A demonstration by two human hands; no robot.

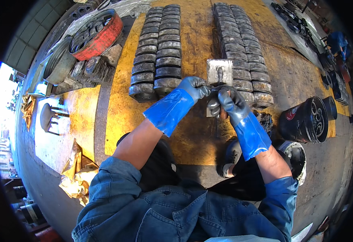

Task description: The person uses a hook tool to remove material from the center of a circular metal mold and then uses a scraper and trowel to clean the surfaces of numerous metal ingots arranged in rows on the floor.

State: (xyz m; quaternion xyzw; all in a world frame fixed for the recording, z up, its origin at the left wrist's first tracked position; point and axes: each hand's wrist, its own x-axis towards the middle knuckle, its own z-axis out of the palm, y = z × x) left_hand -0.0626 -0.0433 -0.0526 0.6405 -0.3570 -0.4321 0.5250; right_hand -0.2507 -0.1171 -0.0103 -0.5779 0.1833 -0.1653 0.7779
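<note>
Both my hands wear blue rubber gloves smeared with dark grey, and they meet in front of me above the yellow floor sheet. My left hand (194, 88) is closed, its fingertips pinched close to the right hand; what they hold is hidden. My right hand (229, 103) is closed round a tool with a brown handle (223, 114), its kind mostly covered by the fingers. Just beyond the hands shows a pale, grey-smeared square plate (214, 72). Dark metal cylinders stand in two double rows, one at left (167, 60) and one at right (241, 52).
A black bucket (301, 123) stands at right, with a pale-rimmed bucket (304, 161) nearer me. At left are a red metal ring (108, 40) holding parts, a small stool (47, 117) and crumpled yellow wrapping (77, 177). Another person (337, 44) is at the far right.
</note>
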